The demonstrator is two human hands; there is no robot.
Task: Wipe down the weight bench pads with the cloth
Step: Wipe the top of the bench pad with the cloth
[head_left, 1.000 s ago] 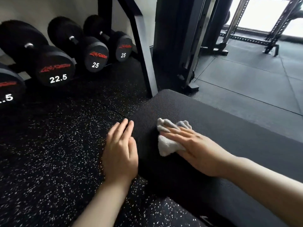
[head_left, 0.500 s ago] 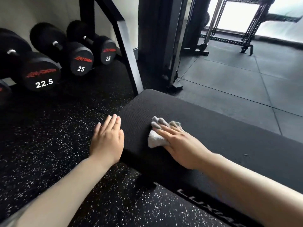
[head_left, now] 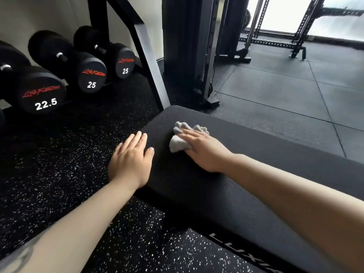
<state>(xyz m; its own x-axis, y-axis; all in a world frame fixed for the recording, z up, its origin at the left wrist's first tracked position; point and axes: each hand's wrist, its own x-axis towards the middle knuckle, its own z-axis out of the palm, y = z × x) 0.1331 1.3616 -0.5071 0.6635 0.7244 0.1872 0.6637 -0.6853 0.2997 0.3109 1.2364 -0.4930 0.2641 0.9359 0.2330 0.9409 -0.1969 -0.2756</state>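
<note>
Single view only, head-worn wide-angle; nothing to overlap with. It looks forward and steeply down from above the near end of the bench pad (head_left: 256, 174), close enough that both forearms enter from the bottom edge and fill the lower third; left hand (head_left: 131, 164) and right hand (head_left: 204, 152) sit near frame centre. Pad runs diagonally from centre to the right edge. Upper left catches the dumbbells (head_left: 86, 64) on their rack; upper right reaches across the tiled floor (head_left: 285, 91) to a rack frame (head_left: 299, 30) against a bright window (blown out). Straight lines bow toward the edges.
</note>
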